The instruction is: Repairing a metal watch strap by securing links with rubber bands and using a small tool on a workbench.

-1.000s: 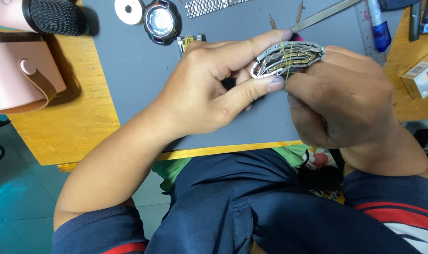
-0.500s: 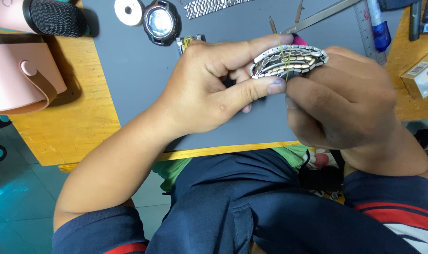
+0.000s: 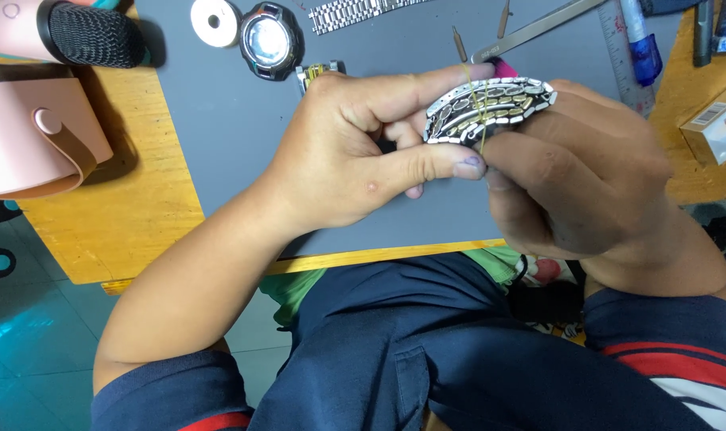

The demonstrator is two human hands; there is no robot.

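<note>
A bundle of silver and gold metal watch band pieces (image 3: 491, 109), tied round with a thin yellow rubber band, is pinched between both my hands above the grey mat (image 3: 219, 136). My left hand (image 3: 363, 152) grips the bundle's left end with thumb and forefinger. My right hand (image 3: 578, 175) holds its right side from below. A black watch case (image 3: 269, 40) with a round glass face lies on the mat beyond my left hand.
On the mat's far side lie a white ring (image 3: 213, 20), a loose steel watch band (image 3: 363, 12), small pin tools (image 3: 459, 41), tweezers (image 3: 538, 28) and a blue pen (image 3: 641, 40). A pink pouch (image 3: 36, 136) and a black mesh-headed object (image 3: 92, 36) sit left on the wooden table (image 3: 132, 215). A small box (image 3: 718, 120) sits right.
The bundle has turned slightly and shifted a little to the right between my fingers. Both hands stay in about the same place.
</note>
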